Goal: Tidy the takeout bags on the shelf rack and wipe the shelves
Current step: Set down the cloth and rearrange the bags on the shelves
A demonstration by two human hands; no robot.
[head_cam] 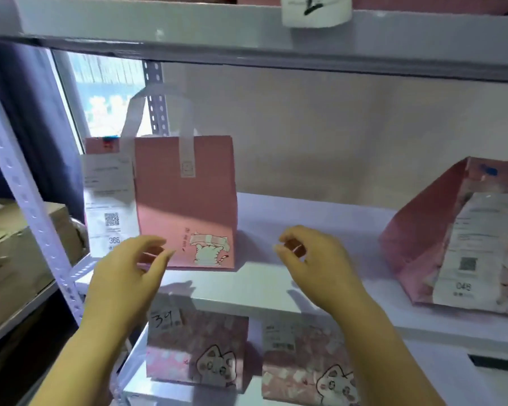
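pink bag (185, 200) upright, both hands raised, empty

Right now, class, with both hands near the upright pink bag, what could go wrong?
1. The left hand could nudge the pink bag and tip it; it stands tall near the shelf edge.
2. The receipt hanging on its side could snag or tear.

You're in some takeout pickup or shop back room: a white slotted-angle shelf rack (27, 183), pink cat-print takeout bags (185, 200) with order receipts (110, 203) and QR codes, handwritten number tags (316, 10), cardboard boxes (12, 253) beside it.
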